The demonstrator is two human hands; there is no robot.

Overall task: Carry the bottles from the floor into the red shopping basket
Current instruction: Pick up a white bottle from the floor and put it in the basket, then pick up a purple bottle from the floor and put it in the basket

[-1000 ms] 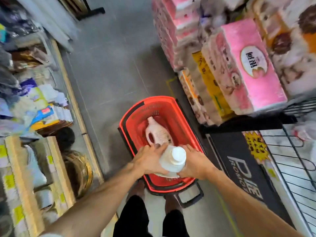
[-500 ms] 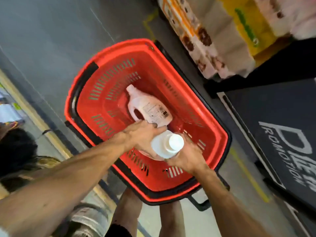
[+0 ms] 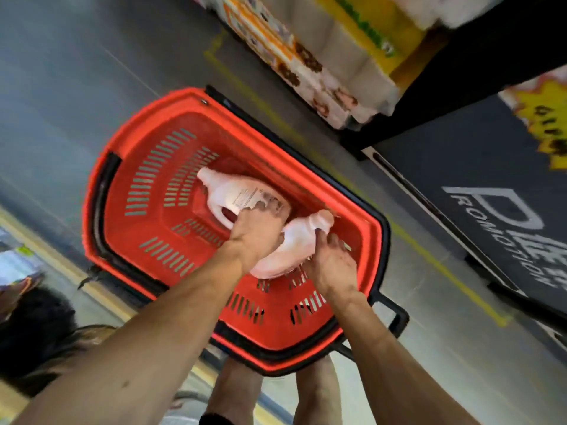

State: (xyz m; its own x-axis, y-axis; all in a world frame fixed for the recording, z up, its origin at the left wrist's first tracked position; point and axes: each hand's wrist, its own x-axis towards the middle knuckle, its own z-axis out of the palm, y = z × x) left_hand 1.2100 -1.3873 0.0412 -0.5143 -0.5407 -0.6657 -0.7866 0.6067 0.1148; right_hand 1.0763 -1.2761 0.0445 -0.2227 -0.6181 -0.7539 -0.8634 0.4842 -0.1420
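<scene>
2nd detergent bottle (image 3: 296,245) is gripped by left hand (image 3: 254,231) & right hand (image 3: 334,262), tilted inside red shopping basket (image 3: 92,210), touching 1st bottle (image 3: 242,194). Step: placing. Next: to be laid flat, then released.

Red shopping basket (image 3: 184,101): slotted plastic walls, black trim, standing on the floor. First bottle (image 3: 245,194): pale pink jug with a handle, lying on its side on the basket bottom, label up. Second bottle (image 3: 294,243): same kind, tipped sideways just beside the first, cap toward the basket wall, gripped by the left hand (image 3: 256,231) and the right hand (image 3: 333,262).
</scene>
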